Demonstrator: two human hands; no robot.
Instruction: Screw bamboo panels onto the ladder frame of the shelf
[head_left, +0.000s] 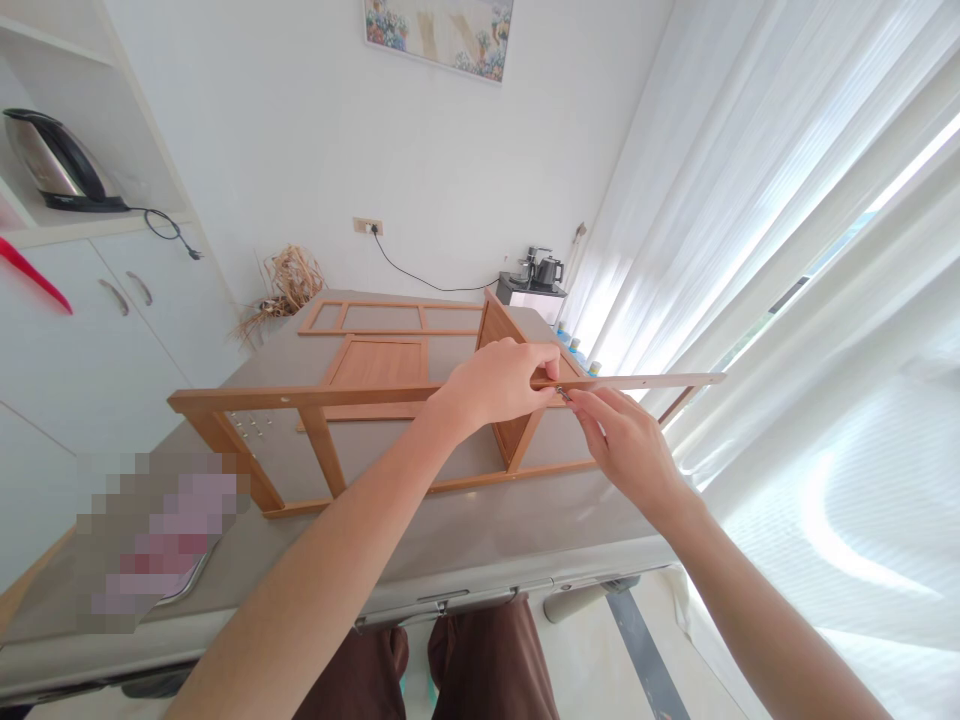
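Note:
A wooden frame stands on its long edge on the table, with crossbars between its rails. My left hand is closed around the frame's upper rail near the middle, thumb and fingers gripping the wood. A wooden panel stands crosswise against the frame just below that grip. My right hand pinches a small metal screw at the rail, close to my left fingertips; its tip is too small to make out. Several small metal fittings lie on the table behind the frame's left end.
Behind lie a flat wooden panel and another wooden frame on the grey table. Dried plants are at its far left corner. A blurred pinkish item lies front left. White curtains hang at the right.

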